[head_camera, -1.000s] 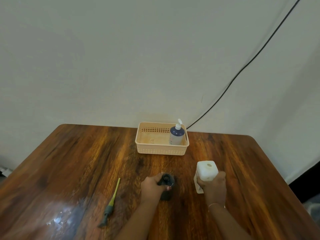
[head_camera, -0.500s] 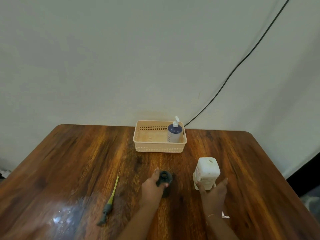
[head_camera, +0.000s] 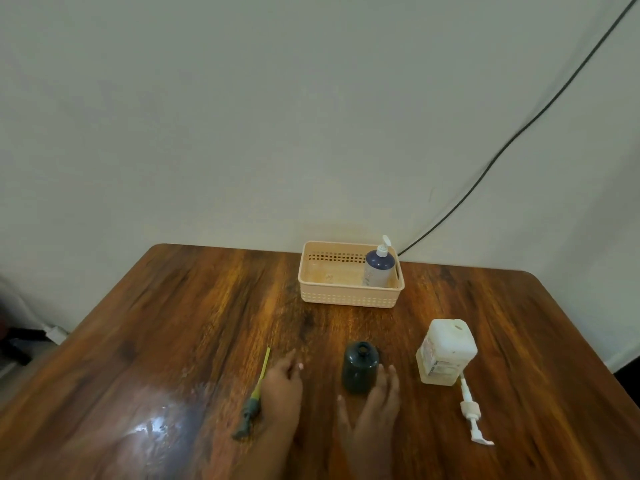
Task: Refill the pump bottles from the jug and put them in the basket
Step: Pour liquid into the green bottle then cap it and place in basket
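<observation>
A small dark bottle [head_camera: 360, 367] stands upright on the table [head_camera: 173, 323] with its neck open and no pump on it. The right hand [head_camera: 372, 407] lies just before it, fingers [head_camera: 388, 379] spread and empty, the tips beside the bottle's lower right side; whether they touch it cannot be told. The left hand [head_camera: 281, 388] rests to the bottle's left, apart from it, fingers loosely spread and holding nothing, just beside a dark pump [head_camera: 254, 396] with a yellow-green tube lying flat. To the right lies a white pump [head_camera: 471, 412], its tube end near the foot of the jug [head_camera: 445, 353]. The jug is white, squarish and upright, with a hole showing in its top. Farther back, a peach basket [head_camera: 346, 297] holds one blue bottle with a white pump [head_camera: 377, 268], upright in its right end; the rest of the basket is bare.
</observation>
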